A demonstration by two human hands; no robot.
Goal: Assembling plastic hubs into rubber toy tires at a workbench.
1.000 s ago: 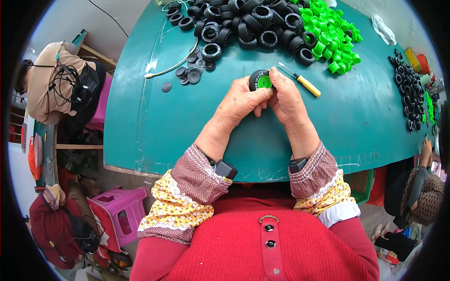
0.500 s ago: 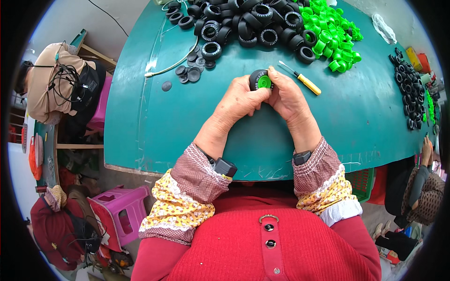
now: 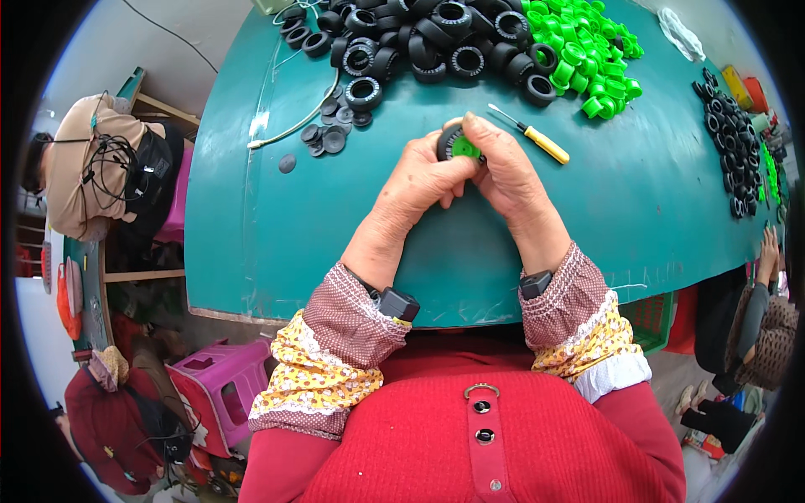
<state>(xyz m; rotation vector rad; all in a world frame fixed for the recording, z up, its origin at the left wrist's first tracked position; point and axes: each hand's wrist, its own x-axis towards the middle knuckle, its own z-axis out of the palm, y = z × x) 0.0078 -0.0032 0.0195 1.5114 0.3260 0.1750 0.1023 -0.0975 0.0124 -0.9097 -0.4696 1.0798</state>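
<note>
Between my two hands, above the green table (image 3: pixel 335 218), is a small black toy tyre (image 3: pixel 446 144) with a bright green wheel hub (image 3: pixel 465 148) in its centre. My left hand (image 3: pixel 417 176) grips it from the left, thumb lying across the lower part of the hub. From the right, my right hand (image 3: pixel 506 170) closes on the same tyre, its thumb pressed along the upper right edge. The fingers behind the tyre are mostly hidden. Just right of my hands lies a screwdriver (image 3: pixel 549 146) with a yellow handle.
A heap of black tyres (image 3: pixel 428 38) meets a pile of green hubs (image 3: pixel 587 59) at the back. Black discs (image 3: pixel 333 140) and a pale cord (image 3: pixel 293 130) lie left. More tyres (image 3: pixel 728 138) are far right. Other people (image 3: pixel 105 163) sit left and right; a pink stool (image 3: pixel 220 381) stands left.
The tyre has turned slightly in my hands, so its face now points more to the right. The whole view has shifted a little; the piles and screwdriver stay in place.
</note>
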